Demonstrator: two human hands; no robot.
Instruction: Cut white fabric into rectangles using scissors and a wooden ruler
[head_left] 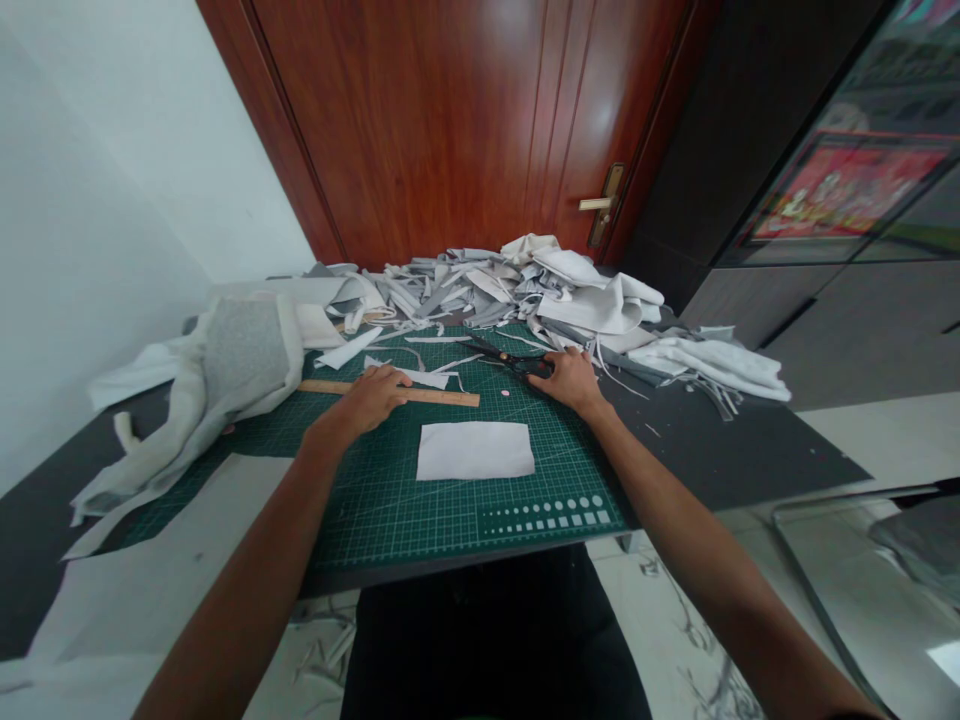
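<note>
My left hand [377, 396] is closed over the wooden ruler [442, 397], its fingers bent across the upper edge beside a narrow white fabric strip [427, 378]. At the right side of the mat, my right hand [570, 380] has its fingers around the handles of black scissors [517, 362], whose blades point up and left. Between my arms, a white fabric rectangle [475, 451] lies flat on the green cutting mat [375, 520]. A small pink piece [505, 393] rests near the scissors. Part of the ruler is hidden under my left hand.
A heap of grey and white fabric scraps [480, 285] lines the table's back edge. On the left lie a bulky grey-white fabric piece [247, 350] and a large pale sheet [172, 570]. A wooden door [450, 120] stands behind the dark table [735, 450]; scraps litter the floor.
</note>
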